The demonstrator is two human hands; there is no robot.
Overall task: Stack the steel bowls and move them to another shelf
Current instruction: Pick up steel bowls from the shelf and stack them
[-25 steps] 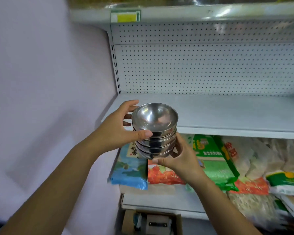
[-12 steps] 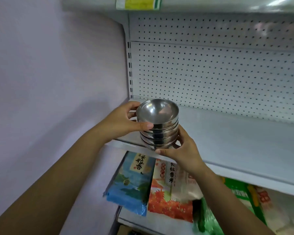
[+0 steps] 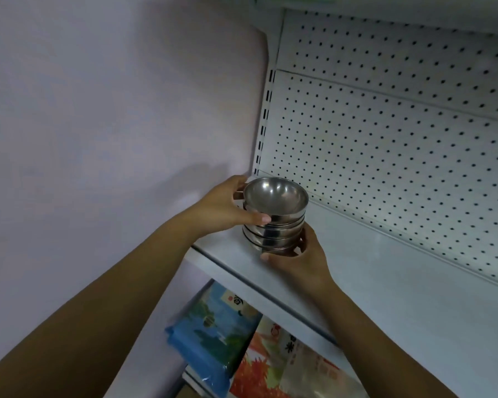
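Note:
A stack of several steel bowls (image 3: 275, 215) is at the left end of the white shelf (image 3: 385, 282), its base at or just above the shelf surface. My left hand (image 3: 227, 206) grips the upper bowls from the left, thumb across the front. My right hand (image 3: 302, 257) cups the bottom of the stack from the right and front, thumb under the lowest bowl. The far sides of both hands' fingers are hidden behind the bowls.
A perforated white back panel (image 3: 385, 145) rises behind the shelf, and a pale wall (image 3: 112, 124) closes the left side. Below the shelf lie a blue rice bag (image 3: 213, 331) and a red-orange bag (image 3: 273, 366).
Both hands have carried the stack up from in front of the lower shelf's bags and inward over the white shelf, to its left end near the back panel.

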